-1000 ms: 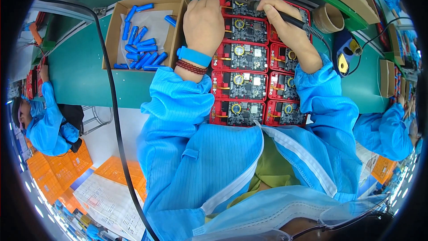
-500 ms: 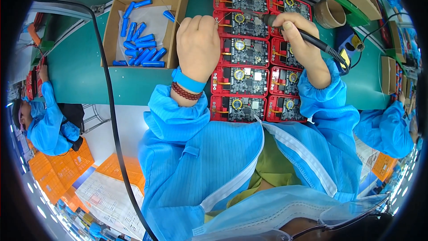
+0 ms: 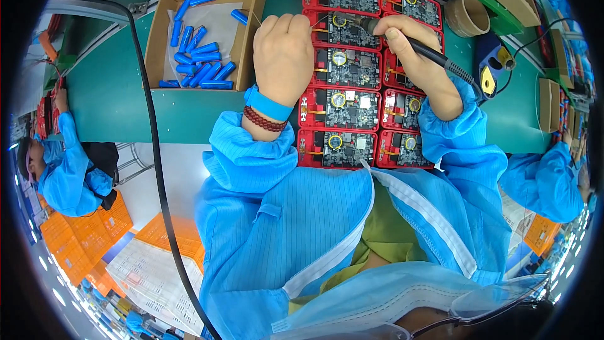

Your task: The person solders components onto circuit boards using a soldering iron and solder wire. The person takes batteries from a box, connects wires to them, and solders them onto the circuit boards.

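Both hands now sit over the second row of red cases, one row nearer the body than a second ago, when they were at the top row; compared with half a second ago they have hardly shifted.

The right hand holds a soldering iron, fingers and thumb closed around its black handle. The iron points left, with its tip near the round coin cell on the circuit board in the left case of that row; whether the tip touches anything, I cannot tell. The left hand is bent narrow with the knuckles up, holding a thin wire that comes down from above and runs out over the same board. Its fingertips are hidden behind the knuckles. A blue wrist strap and a red bead bracelet circle the left wrist.

The red cases lie in two columns of five on a green table, each with a board showing. Left of them stands a cardboard box with blue cylinders inside. To the right are a brown tube and a blue iron stand with a yellow sponge.
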`<state>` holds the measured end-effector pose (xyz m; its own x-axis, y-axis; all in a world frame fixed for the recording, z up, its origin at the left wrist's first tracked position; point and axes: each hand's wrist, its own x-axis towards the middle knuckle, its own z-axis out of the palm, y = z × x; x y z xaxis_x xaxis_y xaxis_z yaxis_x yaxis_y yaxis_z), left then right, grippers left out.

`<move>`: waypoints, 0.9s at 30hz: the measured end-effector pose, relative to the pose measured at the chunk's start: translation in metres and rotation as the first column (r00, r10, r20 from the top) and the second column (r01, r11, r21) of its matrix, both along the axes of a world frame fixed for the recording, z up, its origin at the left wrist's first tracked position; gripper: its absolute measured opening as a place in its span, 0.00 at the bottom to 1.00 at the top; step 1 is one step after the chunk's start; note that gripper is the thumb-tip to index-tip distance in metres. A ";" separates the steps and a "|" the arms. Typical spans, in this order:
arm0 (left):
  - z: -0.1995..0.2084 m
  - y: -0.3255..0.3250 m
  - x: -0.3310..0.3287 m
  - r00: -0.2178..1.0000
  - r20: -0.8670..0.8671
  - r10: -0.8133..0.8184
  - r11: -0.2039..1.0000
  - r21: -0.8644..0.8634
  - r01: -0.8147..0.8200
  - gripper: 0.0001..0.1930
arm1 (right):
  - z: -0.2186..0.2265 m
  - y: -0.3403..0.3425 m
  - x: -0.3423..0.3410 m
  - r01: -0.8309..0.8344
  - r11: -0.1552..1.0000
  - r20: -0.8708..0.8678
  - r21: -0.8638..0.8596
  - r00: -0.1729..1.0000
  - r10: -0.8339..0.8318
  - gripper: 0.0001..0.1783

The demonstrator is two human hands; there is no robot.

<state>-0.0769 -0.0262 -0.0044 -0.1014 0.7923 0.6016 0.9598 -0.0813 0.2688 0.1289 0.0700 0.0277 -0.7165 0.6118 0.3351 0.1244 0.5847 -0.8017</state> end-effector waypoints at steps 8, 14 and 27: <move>0.000 0.003 0.001 1.000 -0.011 -0.005 1.000 -0.017 0.004 0.05 | -0.003 0.002 -0.001 -0.009 1.000 -0.005 0.006 1.000 0.009 0.12; -0.002 0.003 0.000 1.000 0.001 -0.014 1.000 -0.019 0.014 0.04 | -0.001 0.002 -0.001 -0.009 1.000 -0.008 0.015 1.000 0.009 0.12; 0.001 0.003 0.001 0.999 0.021 -0.050 0.998 -0.042 0.051 0.03 | 0.006 -0.004 0.005 -0.001 1.000 -0.039 0.026 0.999 0.002 0.11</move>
<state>-0.0754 -0.0236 -0.0030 -0.0723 0.8214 0.5657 0.9491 -0.1177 0.2922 0.1341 0.0657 0.0342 -0.7034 0.6019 0.3781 0.0927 0.6051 -0.7907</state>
